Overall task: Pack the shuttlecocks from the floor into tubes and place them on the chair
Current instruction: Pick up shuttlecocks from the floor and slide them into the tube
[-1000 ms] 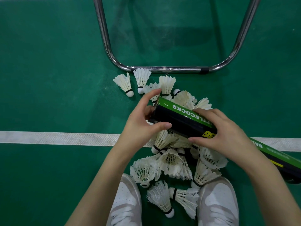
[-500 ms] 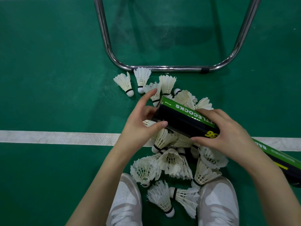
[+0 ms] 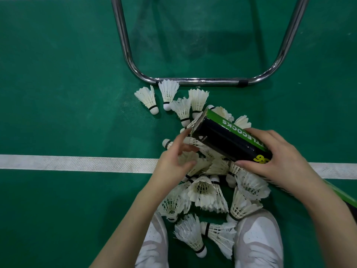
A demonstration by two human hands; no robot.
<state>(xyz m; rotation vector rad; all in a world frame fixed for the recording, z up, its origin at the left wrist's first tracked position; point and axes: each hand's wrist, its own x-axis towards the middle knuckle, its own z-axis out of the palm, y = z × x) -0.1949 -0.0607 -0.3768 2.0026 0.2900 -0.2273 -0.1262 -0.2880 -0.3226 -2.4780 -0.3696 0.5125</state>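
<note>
Right hand (image 3: 284, 161) wrapped round the black-and-green tube (image 3: 228, 138), fingers curled over the top side, thumb pressed along the lower edge near the yellow print. Left hand (image 3: 173, 167) just below and left of the tube's open end, fingers loosely spread and half bent, thumb apart from them; forefinger tip close against the rim, contact not clear; nothing plainly gripped. Blurred at the fingertips.

Tube held above the floor, long axis on a slant from lower right to upper left, open mouth aimed up-left toward the chair frame (image 3: 193, 81). Lettering along the green strip upside down from here.

Beneath both hands, a heap of white shuttlecocks (image 3: 204, 192) on the green floor (image 3: 58, 93), spilling across the white line (image 3: 77, 163). Two more shuttlecocks apart at the upper left, cork ends pointing down the picture, one touching the chrome bar. White shoes (image 3: 258, 240) at the bottom edge, either side of the heap. Second green tube (image 3: 340, 196) lying past the right wrist, mostly hidden.
</note>
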